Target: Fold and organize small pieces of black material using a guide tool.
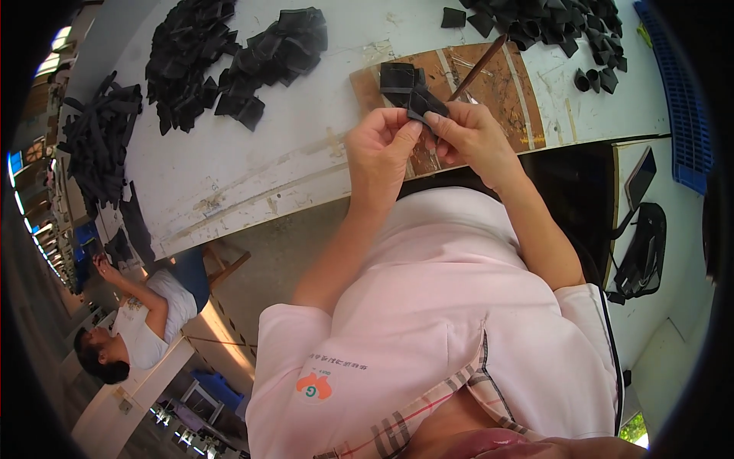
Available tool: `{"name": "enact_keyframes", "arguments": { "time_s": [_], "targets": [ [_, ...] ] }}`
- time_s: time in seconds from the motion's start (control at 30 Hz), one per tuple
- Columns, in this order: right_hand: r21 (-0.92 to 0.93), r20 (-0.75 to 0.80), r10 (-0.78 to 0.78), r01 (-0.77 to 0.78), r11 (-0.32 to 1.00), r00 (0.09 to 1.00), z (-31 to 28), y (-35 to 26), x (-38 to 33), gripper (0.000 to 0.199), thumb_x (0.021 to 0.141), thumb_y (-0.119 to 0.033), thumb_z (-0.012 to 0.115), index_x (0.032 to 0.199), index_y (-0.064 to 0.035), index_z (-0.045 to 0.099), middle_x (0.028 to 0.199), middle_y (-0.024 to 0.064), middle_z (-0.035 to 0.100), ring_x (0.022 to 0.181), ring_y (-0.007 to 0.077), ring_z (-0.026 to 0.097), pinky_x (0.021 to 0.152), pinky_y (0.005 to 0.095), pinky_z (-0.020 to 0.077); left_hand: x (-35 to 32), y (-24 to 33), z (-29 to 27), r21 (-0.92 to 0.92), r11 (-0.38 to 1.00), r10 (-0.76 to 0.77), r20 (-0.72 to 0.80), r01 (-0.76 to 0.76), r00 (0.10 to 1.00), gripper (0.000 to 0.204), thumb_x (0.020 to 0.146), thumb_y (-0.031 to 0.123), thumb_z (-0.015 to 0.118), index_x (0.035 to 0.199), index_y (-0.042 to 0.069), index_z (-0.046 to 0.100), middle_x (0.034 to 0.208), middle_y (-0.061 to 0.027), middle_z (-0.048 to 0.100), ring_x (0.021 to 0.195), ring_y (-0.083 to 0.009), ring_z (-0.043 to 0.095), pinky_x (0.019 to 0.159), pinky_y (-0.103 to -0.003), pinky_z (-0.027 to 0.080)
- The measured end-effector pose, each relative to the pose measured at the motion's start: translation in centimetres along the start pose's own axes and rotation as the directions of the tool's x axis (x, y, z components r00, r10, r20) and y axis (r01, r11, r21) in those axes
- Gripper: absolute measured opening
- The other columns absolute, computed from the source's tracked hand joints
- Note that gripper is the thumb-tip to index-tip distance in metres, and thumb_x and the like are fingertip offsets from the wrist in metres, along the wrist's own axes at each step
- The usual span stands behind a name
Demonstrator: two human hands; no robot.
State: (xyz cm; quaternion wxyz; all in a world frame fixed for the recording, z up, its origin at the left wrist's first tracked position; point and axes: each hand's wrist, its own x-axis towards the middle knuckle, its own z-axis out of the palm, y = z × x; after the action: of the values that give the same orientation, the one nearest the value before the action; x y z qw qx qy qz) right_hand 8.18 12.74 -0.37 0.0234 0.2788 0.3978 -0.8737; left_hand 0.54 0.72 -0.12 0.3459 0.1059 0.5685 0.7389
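Close together over the table's near edge, my left hand [378, 149] and my right hand [480, 141] pinch a small black piece of fabric [425, 104] between thumbs and fingers. A thin brown stick [480, 67] slants up and away from beside my right hand; its lower end is hidden, so whether the fingers grip it cannot be made out. Just beyond the fingers, another flat black piece [397, 76] lies on a worn brown board [511, 115] with pale strips across it.
Heaps of black pieces lie on the white table [283, 153]: a large pile [183, 65] at far left, tube-like pieces [543, 23] at far right, long strips [99, 145] at the left end. A blue plastic crate [680, 107] and phone [641, 177] are right. Another person [157, 306] sits lower left.
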Motion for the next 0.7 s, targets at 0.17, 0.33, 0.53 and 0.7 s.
{"name": "enact_keyframes", "arguments": {
  "time_s": [0.17,0.33,0.53,0.7],
  "targets": [
    [-0.933,0.065,-0.722,0.299,0.201,0.689,1.3,-0.4,-1.8,0.017,0.077,-0.018,0.062,0.083,-0.0021,0.059,0.069,0.0071,0.055,0.059,0.0165,0.054,0.052,0.0261,0.0442,-0.1,-0.1,-0.2,0.44,0.873,0.216,0.038,-0.21,0.976,0.006,0.079,0.001,0.059,0.082,-0.002,0.056,0.07,-0.0016,0.058,0.06,-0.0028,0.05,0.054,-0.017,0.042],
    [-0.84,0.206,-0.777,0.515,0.172,0.595,1.2,-0.5,-1.6,0.012,0.073,-0.004,0.063,0.084,-0.0024,0.059,0.074,0.008,0.054,0.06,0.0187,0.054,0.051,0.027,0.0431,-0.5,1.0,1.8,0.516,0.802,0.308,0.072,-0.299,0.949,0.006,0.073,-0.003,0.056,0.075,-0.001,0.051,0.058,-0.0106,0.057,0.049,-0.0149,0.057,0.046,-0.026,0.044],
    [-0.913,0.346,-0.803,0.372,-0.169,0.485,1.3,0.2,-0.8,0.013,0.069,0.001,0.06,0.08,-0.0021,0.055,0.076,0.0093,0.051,0.058,0.025,0.053,0.05,0.0332,0.0436,0.4,-0.2,2.3,0.461,0.83,0.409,-0.119,-0.315,0.905,0.009,0.073,-0.006,0.055,0.076,0.001,0.052,0.061,-0.0068,0.055,0.046,-0.0104,0.05,0.041,-0.023,0.039],
    [-0.779,0.035,-0.769,0.5,0.379,0.638,0.0,-0.4,-1.4,0.004,0.076,0.002,0.054,0.079,0.0002,0.055,0.071,0.0039,0.053,0.057,0.0153,0.051,0.049,0.0262,0.0414,0.8,1.7,1.5,-0.489,0.826,-0.194,0.22,0.28,0.956,0.018,0.071,-0.007,0.053,0.087,0.001,0.05,0.074,-0.0034,0.054,0.041,0.0002,0.032,0.035,-0.015,0.022]
  ]
}}
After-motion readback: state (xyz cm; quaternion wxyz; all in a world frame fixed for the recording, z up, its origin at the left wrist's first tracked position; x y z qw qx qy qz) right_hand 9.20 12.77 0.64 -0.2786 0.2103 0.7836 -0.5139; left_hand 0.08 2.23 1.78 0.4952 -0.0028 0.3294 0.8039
